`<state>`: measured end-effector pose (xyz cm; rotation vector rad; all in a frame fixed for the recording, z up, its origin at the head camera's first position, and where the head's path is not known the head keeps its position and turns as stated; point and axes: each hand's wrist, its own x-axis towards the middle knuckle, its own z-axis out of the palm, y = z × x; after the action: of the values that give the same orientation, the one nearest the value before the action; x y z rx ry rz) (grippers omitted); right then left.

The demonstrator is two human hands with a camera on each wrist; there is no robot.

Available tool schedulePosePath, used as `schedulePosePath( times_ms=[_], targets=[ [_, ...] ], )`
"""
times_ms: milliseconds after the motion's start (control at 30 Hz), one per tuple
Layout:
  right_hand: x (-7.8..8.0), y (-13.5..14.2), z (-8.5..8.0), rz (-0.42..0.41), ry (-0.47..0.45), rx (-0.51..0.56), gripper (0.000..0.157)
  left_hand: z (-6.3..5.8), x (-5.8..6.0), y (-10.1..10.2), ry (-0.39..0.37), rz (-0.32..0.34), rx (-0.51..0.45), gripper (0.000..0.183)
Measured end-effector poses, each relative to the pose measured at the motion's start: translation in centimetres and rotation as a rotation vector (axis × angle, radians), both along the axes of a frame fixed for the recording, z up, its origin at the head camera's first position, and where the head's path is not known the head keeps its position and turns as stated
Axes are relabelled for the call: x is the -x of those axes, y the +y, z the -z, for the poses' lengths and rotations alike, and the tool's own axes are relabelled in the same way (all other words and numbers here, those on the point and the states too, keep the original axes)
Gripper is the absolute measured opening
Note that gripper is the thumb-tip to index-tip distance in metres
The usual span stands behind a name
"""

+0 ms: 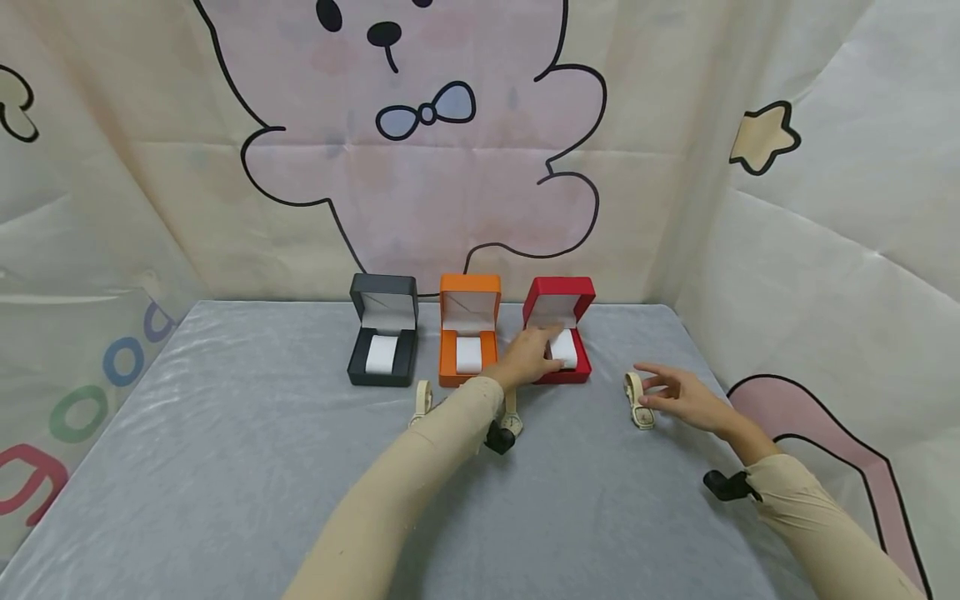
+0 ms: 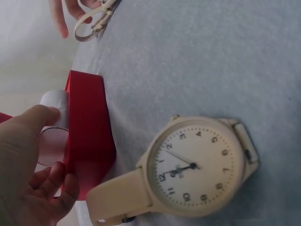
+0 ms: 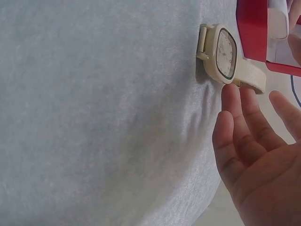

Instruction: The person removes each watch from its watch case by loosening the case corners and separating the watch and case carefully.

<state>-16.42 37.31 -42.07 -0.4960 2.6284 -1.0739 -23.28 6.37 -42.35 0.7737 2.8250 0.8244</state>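
Observation:
In the head view my left hand [image 1: 527, 357] is at the red watch box [image 1: 562, 377], its thumb and fingers around the left end of the white cushion [image 1: 564, 350] inside. The left wrist view shows the thumb [image 2: 52, 114] pressed on that cushion [image 2: 55, 100], with the other fingers bent at its opposite end. My right hand [image 1: 686, 402] is beside a cream wristwatch [image 1: 640, 408] on the right. In the right wrist view its fingers are loosely spread, fingertips [image 3: 230, 92] at the edge of the watch [image 3: 225, 54]; firm contact cannot be told.
Left of the red box stand an open orange box [image 1: 468, 379] and an open black box [image 1: 381, 379], each with a white cushion. Two more cream watches, one left [image 1: 423, 398] and one right [image 1: 512, 421], lie in front, partly behind my left arm. Grey cloth [image 1: 225, 467] covers the table.

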Motion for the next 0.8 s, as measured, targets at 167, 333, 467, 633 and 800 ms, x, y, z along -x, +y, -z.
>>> schedulePosePath(
  times_ms=[167, 333, 467, 633, 800],
  targets=[
    [-0.1, 0.1, 0.1, 0.004, -0.006, 0.021, 0.065, 0.4, -0.1, 0.2, -0.006, -0.017, 0.019, 0.066],
    [-0.4, 0.2, -0.1, 0.008, 0.003, 0.019, 0.065, 1.0, 0.0, 0.2, -0.016, -0.030, -0.028, 0.067],
    [-0.4, 0.2, -0.2, 0.004, 0.006, 0.029, 0.064, 1.4, 0.4, 0.1, -0.031, -0.048, -0.069, 0.068],
    [-0.2, 0.2, 0.1, -0.002, 0.011, 0.036, 0.064, 1.6, 0.5, 0.1, -0.047, -0.056, -0.107, 0.067],
    [-0.3, 0.2, 0.1, 0.002, 0.003, 0.034, 0.064, 1.6, 0.4, 0.1, -0.064, -0.071, -0.126, 0.067]
  ],
)
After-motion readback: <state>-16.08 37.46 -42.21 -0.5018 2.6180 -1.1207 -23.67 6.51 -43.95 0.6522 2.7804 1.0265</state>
